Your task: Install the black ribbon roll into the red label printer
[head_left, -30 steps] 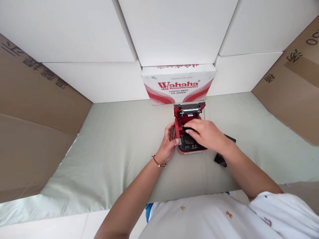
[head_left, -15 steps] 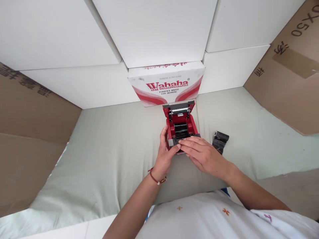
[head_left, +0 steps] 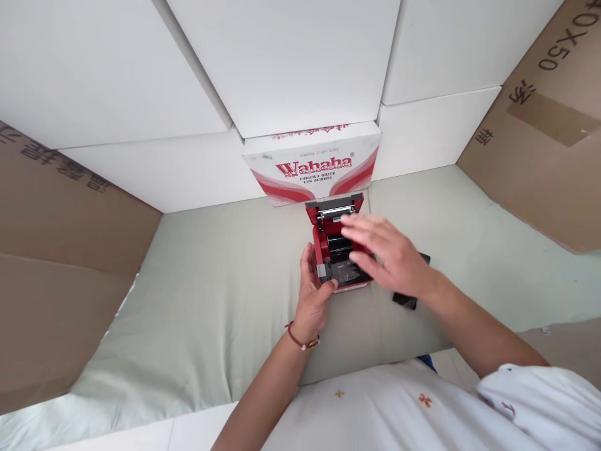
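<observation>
A small red and black device stands on the green cloth with its lid tilted up and back. Inside it lies a black glossy roll, with black film spread over the front part. My left hand grips the device's left side, its thumb on the front corner. My right hand is raised above the device's right side, fingers apart and slightly blurred, holding nothing. A loose black strip lies on the cloth to the right, partly hidden under my right hand.
Behind the device a white and red Wahaha carton leans against white boxes. Large brown cardboard boxes stand at the left and right. The green cloth covers the surface between them.
My right hand has lifted off the front of the device and moved up and to the right, its fingers spreading. The film at the front is now uncovered. My left hand stays on the device.
</observation>
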Demonstrator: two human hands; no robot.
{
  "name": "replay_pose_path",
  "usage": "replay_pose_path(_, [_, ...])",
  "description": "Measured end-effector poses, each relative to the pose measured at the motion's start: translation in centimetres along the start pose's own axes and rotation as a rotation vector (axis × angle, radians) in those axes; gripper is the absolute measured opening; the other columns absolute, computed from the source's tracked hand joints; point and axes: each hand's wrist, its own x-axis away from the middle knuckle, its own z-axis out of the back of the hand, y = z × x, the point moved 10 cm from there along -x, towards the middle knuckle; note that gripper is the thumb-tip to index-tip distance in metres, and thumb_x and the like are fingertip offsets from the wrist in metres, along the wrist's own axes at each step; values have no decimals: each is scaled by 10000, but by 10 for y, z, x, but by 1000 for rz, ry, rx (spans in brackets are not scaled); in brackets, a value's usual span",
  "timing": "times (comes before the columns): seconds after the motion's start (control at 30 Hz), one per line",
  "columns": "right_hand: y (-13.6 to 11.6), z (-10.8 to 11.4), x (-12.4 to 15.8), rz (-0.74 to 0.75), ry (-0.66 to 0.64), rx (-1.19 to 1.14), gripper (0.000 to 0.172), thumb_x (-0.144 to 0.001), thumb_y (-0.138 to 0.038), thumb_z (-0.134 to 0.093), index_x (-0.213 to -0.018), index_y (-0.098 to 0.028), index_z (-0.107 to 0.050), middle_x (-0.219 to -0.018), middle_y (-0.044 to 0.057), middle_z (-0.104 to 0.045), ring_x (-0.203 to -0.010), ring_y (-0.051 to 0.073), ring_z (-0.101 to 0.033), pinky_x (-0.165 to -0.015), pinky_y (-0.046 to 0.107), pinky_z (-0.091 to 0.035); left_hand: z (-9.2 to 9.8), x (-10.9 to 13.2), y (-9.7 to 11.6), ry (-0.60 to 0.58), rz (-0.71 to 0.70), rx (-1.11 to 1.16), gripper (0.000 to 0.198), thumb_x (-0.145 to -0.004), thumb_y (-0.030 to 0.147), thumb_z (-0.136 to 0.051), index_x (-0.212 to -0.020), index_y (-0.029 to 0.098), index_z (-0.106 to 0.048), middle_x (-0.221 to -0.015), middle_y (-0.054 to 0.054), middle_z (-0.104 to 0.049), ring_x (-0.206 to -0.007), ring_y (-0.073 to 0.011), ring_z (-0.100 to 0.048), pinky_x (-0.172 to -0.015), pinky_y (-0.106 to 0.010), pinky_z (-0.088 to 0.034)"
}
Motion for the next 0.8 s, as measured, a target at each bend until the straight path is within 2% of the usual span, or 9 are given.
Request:
replay_pose_path(0.1, [34, 9, -26, -87, 81, 140, 504, -1133, -374, -560, -1605, -197, -553, -1705, 186, -545, -1586, 316, -511, -1300, 591, -451, 1, -2, -1, -11, -12, -11, 1001, -779, 415, -937, -1633, 487, -422, -1820, 3, -328, -1732, -343, -245, -1405, -530, -297])
replay_pose_path(0.17, [57, 0, -36, -169, 14, 178, 576, -1123, -414, -559, -1634, -152, -515, -1726, 214, -507, -1605, 349, -476, -1296, 614, -446, 2, -2, -3, -18, -14, -21, 1020, -785, 435, -940, -1645, 494, -394, -1830, -2, -300, -1739, -343, -221, -1409, -546, -280])
replay_pose_path(0.27, [72, -15, -33, -248, -118, 196, 560, -1099, -386, -583, -1593, -122, -560, -1628, 226, -606, -1501, 380, -574, -1232, 612, -513, 2, -2, -3, -25, -44, -39, 1012, -807, 456, -931, -1652, 491, -377, -1840, -10, -277, -1748, -339, -196, -1411, -548, -273])
replay_pose_path(0.37, [58, -11, -16, -234, -126, 195, 459, -1108, -328, -573, -1525, -144, -631, -1475, 190, -719, -1344, 350, -671, -1148, 566, -577, 1, 0, 0, -30, -95, -49, 989, -823, 467, -922, -1650, 484, -380, -1835, -17, -291, -1745, -335, -209, -1412, -540, -272])
replay_pose_path(0.53, [22, -12, 20, -164, -121, 161, 295, -1127, -265, -557, -1300, -161, -773, -1301, 153, -799, -1176, 297, -719, -1025, 487, -632, -1, 1, 3, -37, -136, -69, 927, -858, 412, -872, -1639, 489, -380, -1815, 6, -330, -1725, -305, -262, -1410, -484, -275])
replay_pose_path(0.67, [18, -22, 41, -219, -87, 169, 287, -1126, -283, -583, -1297, -167, -781, -1311, 136, -806, -1176, 299, -710, -986, 481, -648, -1, 0, -1, -62, -113, -160, 777, -871, 369, -786, -1578, 418, -467, -1783, -24, -352, -1679, -332, -328, -1350, -504, -369])
replay_pose_path(0.8, [23, -25, 48, -270, -42, 140, 283, -1136, -291, -564, -1287, -199, -784, -1304, 118, -813, -1155, 292, -712, -979, 497, -648, 4, -3, 2, -51, -162, -306, 574, -836, 307, -724, -1386, 354, -571, -1756, -43, -340, -1689, -349, -279, -1342, -547, -334])
